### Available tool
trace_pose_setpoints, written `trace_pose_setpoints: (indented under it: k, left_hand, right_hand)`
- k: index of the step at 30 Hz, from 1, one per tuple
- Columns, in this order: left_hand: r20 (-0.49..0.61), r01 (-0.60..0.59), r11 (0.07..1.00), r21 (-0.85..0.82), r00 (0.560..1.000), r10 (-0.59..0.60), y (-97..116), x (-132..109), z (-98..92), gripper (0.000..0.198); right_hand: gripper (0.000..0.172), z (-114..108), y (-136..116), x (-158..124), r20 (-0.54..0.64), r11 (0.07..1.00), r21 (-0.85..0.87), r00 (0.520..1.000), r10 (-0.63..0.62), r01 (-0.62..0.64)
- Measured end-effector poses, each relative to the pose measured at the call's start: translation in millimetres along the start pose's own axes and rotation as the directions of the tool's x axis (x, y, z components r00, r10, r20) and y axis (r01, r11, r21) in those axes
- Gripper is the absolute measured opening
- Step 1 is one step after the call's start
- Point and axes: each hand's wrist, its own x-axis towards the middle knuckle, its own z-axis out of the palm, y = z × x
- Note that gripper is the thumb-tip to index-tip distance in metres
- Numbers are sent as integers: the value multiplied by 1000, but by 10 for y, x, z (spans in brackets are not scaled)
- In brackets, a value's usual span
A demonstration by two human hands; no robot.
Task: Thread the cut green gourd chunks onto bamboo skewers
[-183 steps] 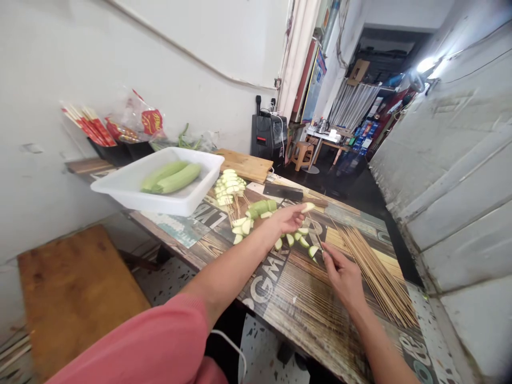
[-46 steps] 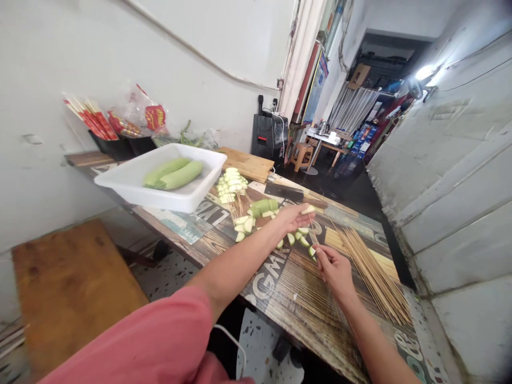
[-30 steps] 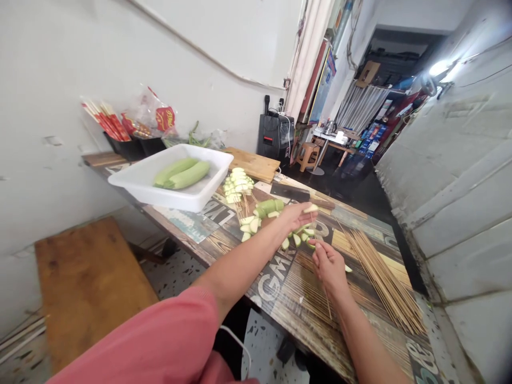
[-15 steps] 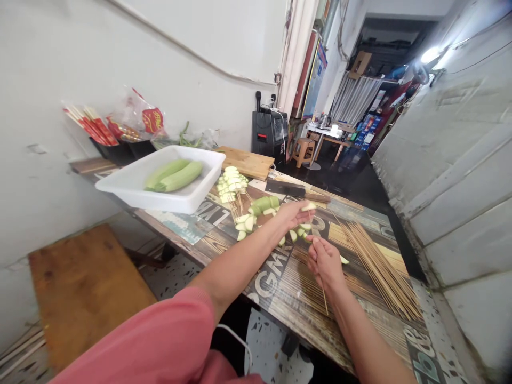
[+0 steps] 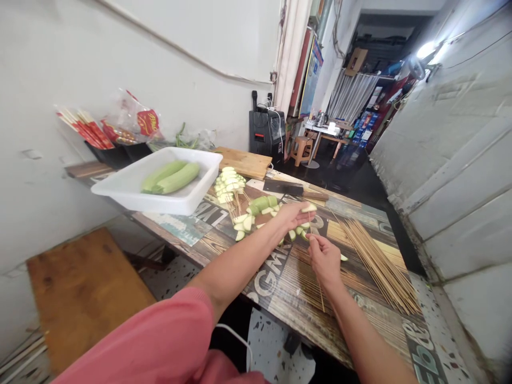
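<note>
My left hand (image 5: 298,215) is closed on a pale green-edged zucchini slice (image 5: 309,208), held at its fingertips. Below it, my right hand (image 5: 324,256) pinches a thin bamboo skewer (image 5: 321,295), whose upper end reaches up to the slice. Whether the tip has gone into the slice I cannot tell. Under and beside my left hand lie loose zucchini pieces (image 5: 292,234) and a cut zucchini length (image 5: 262,205). Farther left rests a pile of skewered slices (image 5: 229,184). To the right of my right hand lies a bundle of bare skewers (image 5: 382,266).
A white plastic tub (image 5: 120,193) with two whole zucchinis (image 5: 176,178) stands at the left. Behind the pieces lie a cleaver (image 5: 284,187) and a wooden cutting board (image 5: 244,161). A black speaker (image 5: 266,133) stands past the table's (image 5: 296,309) far end.
My right hand and the skewer have shifted slightly upward relative to the left hand. The whole view has moved a little; the zucchini slice stays in my left hand.
</note>
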Motion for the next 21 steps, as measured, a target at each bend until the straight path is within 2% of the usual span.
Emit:
trace_pose_setpoints:
  k: [2, 5, 8, 10, 13, 17, 21]
  left_hand:
    - [1, 5, 1000, 7, 1000, -5, -1, -15, 10, 2]
    - [-5, 12, 1000, 11, 1000, -12, 0, -31, 18, 2]
    - [5, 19, 1000, 15, 1000, -19, -18, -29, 18, 2]
    - [29, 27, 999, 30, 999, -28, -40, -19, 16, 3]
    - [42, 36, 999, 35, 998, -38, -71, 2, 13, 3]
    - [33, 40, 999, 30, 999, -41, -101, 14, 15, 3]
    - [65, 78, 993, 88, 994, -84, -186, -12, 61, 5]
  right_hand:
    - [36, -12, 14, 9, -18, 1000, -29, 1000, -13, 13]
    - [32, -16, -9, 7, -31, 1000, 21, 1000, 5, -4]
    - [30, -1, -63, -3, 18, 975, 201, 995, 95, -97]
    - [29, 9, -99, -7, 85, 924, 337, 984, 159, -179]
    - [28, 13, -130, -5, 158, 854, 461, 969, 190, -242]
    - [28, 4, -124, 15, 186, 827, 502, 965, 184, -255]
    - [27, -25, -115, 68, 164, 815, 523, 968, 191, -250]
